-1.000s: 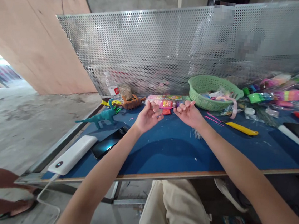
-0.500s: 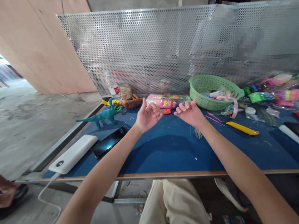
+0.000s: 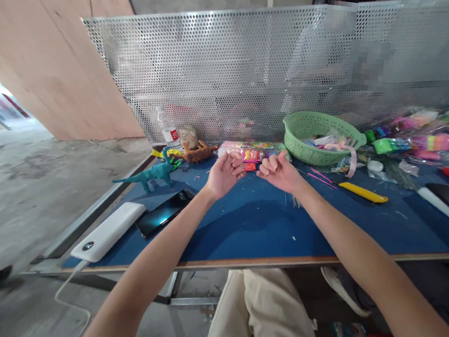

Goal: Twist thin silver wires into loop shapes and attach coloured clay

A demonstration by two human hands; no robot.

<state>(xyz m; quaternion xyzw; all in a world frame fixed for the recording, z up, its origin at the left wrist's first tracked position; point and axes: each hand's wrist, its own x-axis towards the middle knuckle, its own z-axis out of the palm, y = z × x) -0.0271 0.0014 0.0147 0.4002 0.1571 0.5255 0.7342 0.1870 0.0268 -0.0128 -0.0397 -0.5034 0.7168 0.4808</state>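
My left hand (image 3: pixel 224 175) is raised over the blue tabletop, palm turned up, with its fingers curled in and the thumb against them. Facing it, a short gap away, my right hand (image 3: pixel 280 174) has its fingers bent and pinched with the thumb. A faint thin line runs near the fingertips, but what they hold is too fine to make out. Behind the gap lie a packet of colourful pieces (image 3: pixel 255 154) and a small red piece (image 3: pixel 250 166). Beneath my right hand is a bundle of thin wires (image 3: pixel 296 201), partly covered.
A green basket (image 3: pixel 311 155) holding wrapped bits stands behind my right hand, near a yellow cutter knife (image 3: pixel 363 193). To the left are a teal toy dinosaur (image 3: pixel 154 175), a brown toy (image 3: pixel 199 154), a phone (image 3: pixel 166 213) and a white power bank (image 3: pixel 108 231). A perforated metal panel (image 3: pixel 227 71) borders the back.
Both hands stay nearly in place; the thumbs have lowered and drawn in toward the fingers. At the lower left, another person's feet have moved toward the picture's edge.
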